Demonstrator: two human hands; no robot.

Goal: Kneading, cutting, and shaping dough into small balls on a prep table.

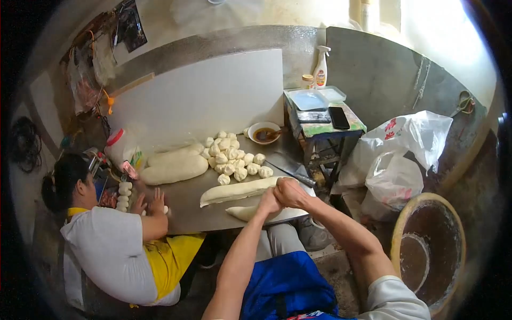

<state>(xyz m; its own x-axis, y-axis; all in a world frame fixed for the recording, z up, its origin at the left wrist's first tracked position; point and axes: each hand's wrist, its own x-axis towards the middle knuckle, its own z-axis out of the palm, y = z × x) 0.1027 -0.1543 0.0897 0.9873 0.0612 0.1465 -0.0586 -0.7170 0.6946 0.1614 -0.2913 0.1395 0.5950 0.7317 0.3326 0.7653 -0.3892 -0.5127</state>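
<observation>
My left hand (271, 201) and my right hand (292, 193) meet over the right part of the metal table (188, 218), with fingers curled on dough. What exactly each one grips is hidden by the hands. A long dough strip (236, 191) stretches leftward behind them, and a smaller tapered dough piece (240, 213) lies in front, partly behind my left forearm. Farther back is a heap of small dough lumps (230, 154). Large smooth dough logs (176, 170) rest to its left. A knife (292, 173) lies beyond my right hand.
A co-worker (112, 248) sits at left, both hands on the table near a row of dough pieces (124, 196). A bowl of brown liquid (264, 133) stands at the back. To the right are a stool (352, 129) with a phone (339, 118), plastic bags (394, 176) and a large tub (460, 248).
</observation>
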